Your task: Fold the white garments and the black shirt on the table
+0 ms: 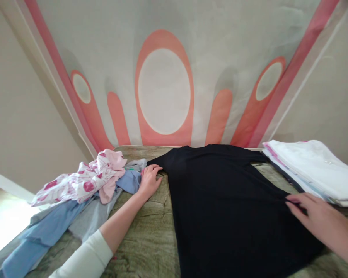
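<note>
A black T-shirt (211, 208) lies spread on the table, its neckline toward the wall and its hem toward me. My left hand (150, 179) rests at the end of the left sleeve, fingers stretched over the cloth and thumb apart. On the other side, my right hand (313, 210) pinches the shirt's side edge between thumb and fingers, drawing that edge outward. Fine creases run from the pinch across the fabric.
To the left lies a loose heap with a pink-and-white patterned garment (84, 177) over blue clothing (58, 222) and a grey garment (94, 216). A stack of folded clothes (316, 166), white on top, sits at the right. The wood-patterned table (146, 231) meets a decorated wall panel (203, 58).
</note>
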Available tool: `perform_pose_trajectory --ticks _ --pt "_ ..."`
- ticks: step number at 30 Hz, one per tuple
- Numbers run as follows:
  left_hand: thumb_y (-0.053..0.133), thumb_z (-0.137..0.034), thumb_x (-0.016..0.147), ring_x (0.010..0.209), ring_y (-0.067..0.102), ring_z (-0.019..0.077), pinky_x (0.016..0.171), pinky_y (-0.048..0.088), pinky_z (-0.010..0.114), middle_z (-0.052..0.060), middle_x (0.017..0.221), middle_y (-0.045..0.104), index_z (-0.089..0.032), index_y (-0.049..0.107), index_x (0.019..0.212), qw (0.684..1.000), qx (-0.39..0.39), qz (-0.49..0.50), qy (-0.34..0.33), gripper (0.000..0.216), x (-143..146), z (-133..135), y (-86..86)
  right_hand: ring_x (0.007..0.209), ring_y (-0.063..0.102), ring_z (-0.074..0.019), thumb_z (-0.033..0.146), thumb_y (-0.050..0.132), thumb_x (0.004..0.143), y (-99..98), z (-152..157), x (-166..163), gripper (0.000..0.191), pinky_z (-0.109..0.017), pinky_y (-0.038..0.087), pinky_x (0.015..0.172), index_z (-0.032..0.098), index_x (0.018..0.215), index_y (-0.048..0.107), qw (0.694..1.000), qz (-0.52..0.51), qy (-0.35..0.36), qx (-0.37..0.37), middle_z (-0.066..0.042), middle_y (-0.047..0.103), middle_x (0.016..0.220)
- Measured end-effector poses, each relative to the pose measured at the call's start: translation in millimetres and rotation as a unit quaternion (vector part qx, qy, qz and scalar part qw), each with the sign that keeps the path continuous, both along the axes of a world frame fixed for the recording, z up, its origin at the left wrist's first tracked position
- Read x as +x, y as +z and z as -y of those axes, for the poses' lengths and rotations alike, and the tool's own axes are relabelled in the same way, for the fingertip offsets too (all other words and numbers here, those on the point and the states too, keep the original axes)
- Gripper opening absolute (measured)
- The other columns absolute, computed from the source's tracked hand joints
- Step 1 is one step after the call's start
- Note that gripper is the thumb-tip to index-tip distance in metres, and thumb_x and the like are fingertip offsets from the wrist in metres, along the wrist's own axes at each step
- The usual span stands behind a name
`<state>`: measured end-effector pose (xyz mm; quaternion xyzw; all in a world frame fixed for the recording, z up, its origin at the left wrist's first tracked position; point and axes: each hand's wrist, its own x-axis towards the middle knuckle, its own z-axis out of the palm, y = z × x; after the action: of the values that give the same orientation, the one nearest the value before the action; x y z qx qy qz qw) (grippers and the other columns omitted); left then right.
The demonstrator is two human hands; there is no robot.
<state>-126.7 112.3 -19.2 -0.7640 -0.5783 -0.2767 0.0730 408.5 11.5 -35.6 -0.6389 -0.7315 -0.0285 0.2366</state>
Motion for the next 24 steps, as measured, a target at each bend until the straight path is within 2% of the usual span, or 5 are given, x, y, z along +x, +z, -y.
perform_pose_trajectory --ticks 6,11,14,19,24 --pt "0.050 -0.013 0.076 0.098 0.056 0.0226 0.091 0.038 0.037 0.005 0.101 0.063 -0.020 0.065 0.097 0.994 -0.067 -0.091 -0.009 0.027 -1 -25 8.4 0.094 0.058 -0.0180 0.032 0.047 0.088 23.0 36 -133 0.027 -0.028 0.048 0.080 0.026 0.113 0.056 0.948 0.023 0.299 -0.107 -0.006 0.057 0.107" --pt "0.048 -0.009 0.075 0.097 0.058 0.0192 0.089 0.041 0.029 0.004 0.105 0.063 -0.020 0.066 0.099 0.992 -0.082 -0.099 -0.004 0.032 -3 -50 4.7 0.081 0.059 -0.0170 0.027 0.052 0.086 50.6 57 -196 0.024 -0.029 0.047 0.074 0.022 0.108 0.058 0.906 0.066 0.411 -0.070 -0.005 0.061 0.095" --pt "0.048 -0.008 0.074 0.099 0.058 0.0187 0.089 0.041 0.027 0.002 0.108 0.063 -0.021 0.066 0.099 0.992 -0.084 -0.099 0.006 0.033 -3 -62 1.9 0.071 0.057 -0.0147 0.025 0.053 0.085 51.0 67 -236 0.020 -0.027 0.045 0.065 0.021 0.104 0.058 0.874 0.078 0.480 0.009 -0.001 0.063 0.085" --pt "0.047 -0.006 0.073 0.101 0.057 0.0181 0.090 0.041 0.026 0.002 0.110 0.063 -0.022 0.066 0.101 0.992 -0.084 -0.094 0.023 0.038 -8 -77 -3.1 0.058 0.052 -0.0152 0.017 0.049 0.083 26.2 72 -282 0.014 -0.027 0.036 0.049 0.017 0.092 0.060 0.870 0.100 0.472 0.101 -0.001 0.060 0.069" --pt "0.044 -0.001 0.072 0.105 0.055 0.0179 0.093 0.039 0.026 0.002 0.110 0.063 -0.022 0.066 0.102 0.993 -0.081 -0.085 0.018 0.043 -14 -84 -8.3 0.067 0.055 -0.0151 0.012 0.047 0.079 31.2 60 -277 0.017 -0.026 0.041 0.059 0.017 0.081 0.062 0.910 -0.037 0.410 -0.059 -0.003 0.060 0.074"
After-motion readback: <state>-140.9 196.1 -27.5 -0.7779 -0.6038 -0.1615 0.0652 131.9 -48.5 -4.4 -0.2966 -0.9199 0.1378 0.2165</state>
